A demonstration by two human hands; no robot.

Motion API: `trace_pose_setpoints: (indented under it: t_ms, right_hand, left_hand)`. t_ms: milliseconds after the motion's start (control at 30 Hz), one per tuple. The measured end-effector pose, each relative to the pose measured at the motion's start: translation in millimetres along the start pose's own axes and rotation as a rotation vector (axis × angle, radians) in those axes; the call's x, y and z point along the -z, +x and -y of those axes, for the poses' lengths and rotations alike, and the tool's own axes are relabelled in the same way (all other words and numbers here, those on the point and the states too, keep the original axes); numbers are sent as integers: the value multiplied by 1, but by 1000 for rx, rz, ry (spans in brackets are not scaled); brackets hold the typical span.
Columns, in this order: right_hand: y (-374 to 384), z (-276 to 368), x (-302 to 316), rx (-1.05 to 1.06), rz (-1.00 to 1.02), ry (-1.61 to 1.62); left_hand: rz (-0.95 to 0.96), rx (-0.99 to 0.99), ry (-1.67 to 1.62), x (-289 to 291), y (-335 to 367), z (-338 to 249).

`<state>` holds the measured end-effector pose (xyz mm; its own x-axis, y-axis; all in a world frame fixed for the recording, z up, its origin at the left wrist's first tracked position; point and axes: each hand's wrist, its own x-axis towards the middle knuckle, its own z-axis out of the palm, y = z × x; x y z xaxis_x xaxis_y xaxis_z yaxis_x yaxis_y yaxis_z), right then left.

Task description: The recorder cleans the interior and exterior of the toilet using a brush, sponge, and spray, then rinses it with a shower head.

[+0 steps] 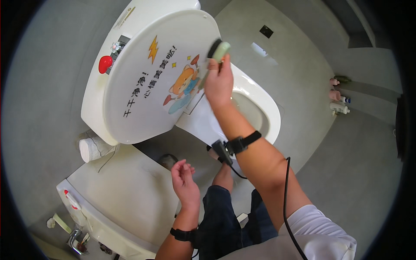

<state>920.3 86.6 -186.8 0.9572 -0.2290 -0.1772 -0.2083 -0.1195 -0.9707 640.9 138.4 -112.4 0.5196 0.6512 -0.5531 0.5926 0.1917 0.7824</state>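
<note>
My right hand (219,84) grips a scrub brush (223,50) with a pale green back and dark bristles. The bristles are at the right edge of the raised white toilet lid (143,99), which has a cartoon animal and printing on it; whether they touch it I cannot tell. Part of the brush's handle shows below the hand. Beneath my right forearm, the white toilet bowl (271,102) is partly covered. My left hand (186,184) hangs in the air with nothing in it, its fingers loosely bent and apart, above the right edge of a white basin or tub (125,173).
Behind the lid is the white tank (96,93) with a red heart-shaped piece (105,64). A white roll (91,148) sits left of it. A metal faucet (77,242) is at lower left. Several bottles (338,107) stand along the right wall. A dark floor drain (266,31) lies far off.
</note>
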Motion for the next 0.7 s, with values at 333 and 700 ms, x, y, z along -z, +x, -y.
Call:
trace_pose_setpoints:
  t_ms: [333, 700]
  right_hand:
    - [-119, 20, -11, 922, 574, -149]
    - [15, -105, 51, 845, 721, -677]
  left_hand:
    - [-85, 139, 32, 18, -20, 28]
    - [-192, 224, -84, -3, -58, 72]
